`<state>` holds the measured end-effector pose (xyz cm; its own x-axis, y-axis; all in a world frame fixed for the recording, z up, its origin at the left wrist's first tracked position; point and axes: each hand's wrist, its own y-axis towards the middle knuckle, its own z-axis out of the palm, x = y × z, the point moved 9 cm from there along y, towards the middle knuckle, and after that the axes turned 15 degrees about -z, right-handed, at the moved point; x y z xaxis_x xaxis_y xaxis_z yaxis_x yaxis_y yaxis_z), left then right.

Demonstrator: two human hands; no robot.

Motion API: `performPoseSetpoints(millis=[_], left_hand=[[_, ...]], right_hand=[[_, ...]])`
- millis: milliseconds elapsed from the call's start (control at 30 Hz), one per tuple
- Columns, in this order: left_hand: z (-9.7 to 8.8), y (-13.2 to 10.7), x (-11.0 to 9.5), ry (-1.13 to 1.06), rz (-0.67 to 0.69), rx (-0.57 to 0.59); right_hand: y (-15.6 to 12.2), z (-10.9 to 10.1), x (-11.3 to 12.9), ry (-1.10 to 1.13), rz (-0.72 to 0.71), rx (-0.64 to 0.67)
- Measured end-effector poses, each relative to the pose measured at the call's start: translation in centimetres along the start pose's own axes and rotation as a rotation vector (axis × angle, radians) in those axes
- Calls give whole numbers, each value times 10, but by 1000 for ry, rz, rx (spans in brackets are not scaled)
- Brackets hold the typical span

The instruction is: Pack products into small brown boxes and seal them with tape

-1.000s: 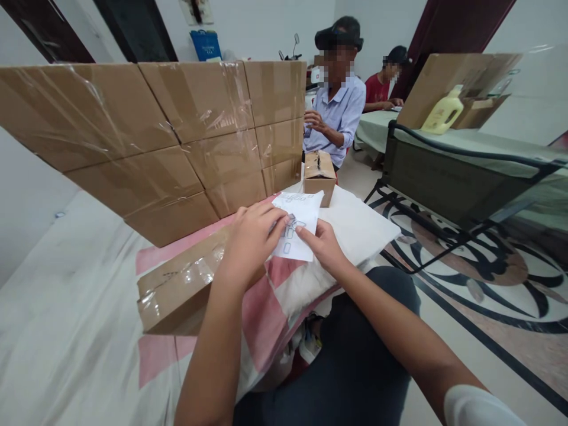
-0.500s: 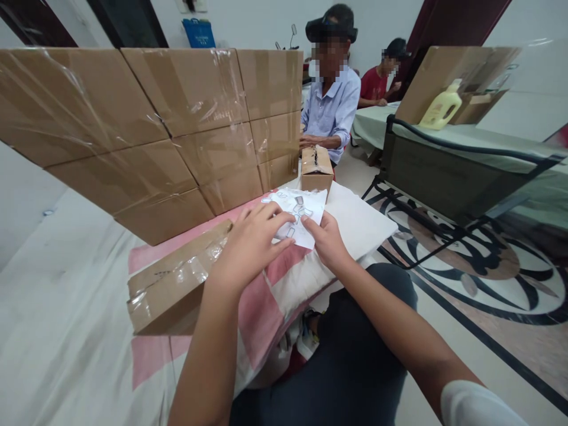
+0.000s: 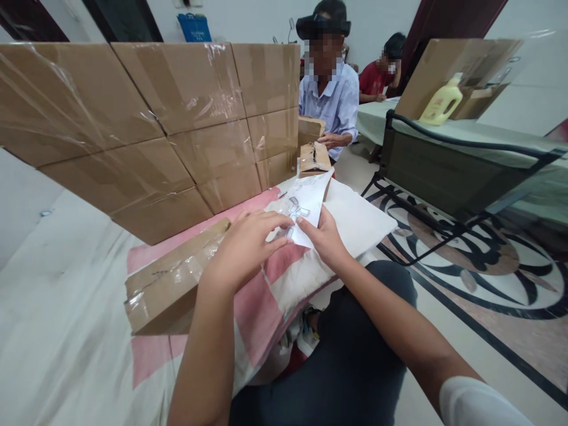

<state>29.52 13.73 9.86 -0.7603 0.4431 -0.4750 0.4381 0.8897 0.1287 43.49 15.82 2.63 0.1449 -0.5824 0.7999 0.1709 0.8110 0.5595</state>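
Note:
My left hand point(image 3: 248, 242) and my right hand point(image 3: 325, 238) both pinch the near edge of a white paper sheet point(image 3: 306, 204) that carries several small metal clips point(image 3: 294, 206). The sheet is tilted up over a pink and white cushion point(image 3: 284, 278) on my lap. A loose clip point(image 3: 281, 193) lies on the cushion just left of the paper. A flat taped cardboard box point(image 3: 175, 278) lies under my left forearm.
A wall of taped cardboard boxes point(image 3: 146, 124) stands at the left. A small brown box point(image 3: 314, 158) sits beyond the paper. A person in a blue shirt point(image 3: 331, 100) and another in red point(image 3: 377, 77) sit behind. A folding cot point(image 3: 448, 171) and a yellow bottle point(image 3: 441, 100) are at right.
The paper has been tipped up on its right side and the clips have slid together toward its middle. The person in blue lowered a hand to a box.

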Motion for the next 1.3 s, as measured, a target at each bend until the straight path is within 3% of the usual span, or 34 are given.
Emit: performPoseSetpoints(millis=[233,600,933,1300], left_hand=[[-6,-1,5,-51,-50,0],[2,0,-6,-17,10,-8],[-9,-6,-15,-82,67,-67],[-32,-14,4,-325,24,-175]], right_hand=[[-3,11,14,-58,-104,97],[-5,12,17,-117,-155,111],[4,12,-8,14,-29,84],[15,10,-27,138,13,-26]])
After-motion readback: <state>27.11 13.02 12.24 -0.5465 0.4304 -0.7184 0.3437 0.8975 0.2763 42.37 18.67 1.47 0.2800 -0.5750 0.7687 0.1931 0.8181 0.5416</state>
